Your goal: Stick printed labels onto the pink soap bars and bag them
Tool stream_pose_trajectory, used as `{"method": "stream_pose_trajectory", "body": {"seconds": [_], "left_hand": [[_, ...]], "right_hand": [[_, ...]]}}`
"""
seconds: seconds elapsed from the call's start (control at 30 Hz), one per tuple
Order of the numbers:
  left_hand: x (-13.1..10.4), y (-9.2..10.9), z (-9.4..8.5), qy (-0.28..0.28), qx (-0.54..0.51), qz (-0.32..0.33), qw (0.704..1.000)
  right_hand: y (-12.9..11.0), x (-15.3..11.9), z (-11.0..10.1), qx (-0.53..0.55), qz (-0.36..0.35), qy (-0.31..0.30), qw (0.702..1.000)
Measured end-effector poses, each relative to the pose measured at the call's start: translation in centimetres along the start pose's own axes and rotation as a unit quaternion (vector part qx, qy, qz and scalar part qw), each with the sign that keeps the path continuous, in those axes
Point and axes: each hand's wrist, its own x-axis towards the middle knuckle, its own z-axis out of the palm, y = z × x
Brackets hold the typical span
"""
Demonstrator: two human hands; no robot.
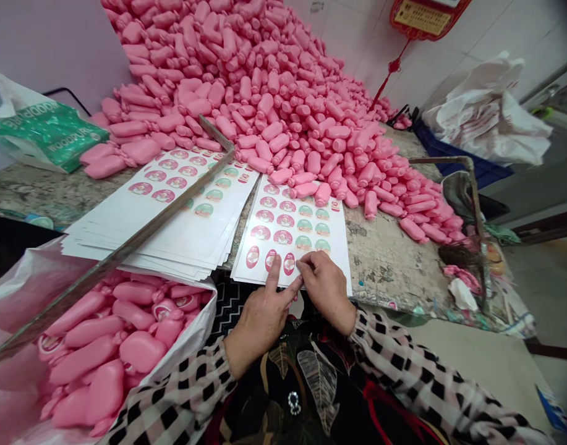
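Both hands are at the near edge of a white sticker sheet [246,262] printed with pink and green labels. My left hand [264,306] has its index finger stretched out over the oval stickers in the bottom row, its other fingers partly hidden beneath. My right hand [326,285] is bent, with thumb and index finger pinched beside the rightmost pink oval sticker [289,264]; whatever lies between the fingertips is too small to make out. The fingertips of the two hands nearly meet.
A large heap of pink bottles [274,80] covers the table's back. More sheets [162,247] lie left under a metal bar [139,238]. An open bag [209,315] of labelled pink bottles stands lower left. A green-white bag [55,136] sits far left.
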Motion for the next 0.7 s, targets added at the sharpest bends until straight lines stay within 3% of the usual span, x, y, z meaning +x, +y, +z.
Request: {"method": "stream_pose_trajectory", "body": {"seconds": [0.3, 0.5, 0.6, 0.7], "left_hand": [[0.0, 0.1, 0.2, 0.001, 0.010, -0.006, 1.000], [-0.1, -0.1, 0.1, -0.011, 0.016, -0.007, 1.000], [-0.1, 0.0, 0.1, -0.013, 0.012, -0.012, 1.000], [-0.1, 0.0, -0.2, 0.002, -0.011, -0.009, 1.000]], "right_hand": [[-0.7, 1.0, -0.5, -0.021, 0.040, -0.037, 0.998], [-2.0, 0.8, -2.3, -0.026, -0.030, 0.030, 0.999], [-1.5, 1.3, -3.2, 0.023, -0.023, 0.073, 0.997], [0.1, 2.0, -2.7, 0.155, 0.029, 0.036, 0.987]]}}
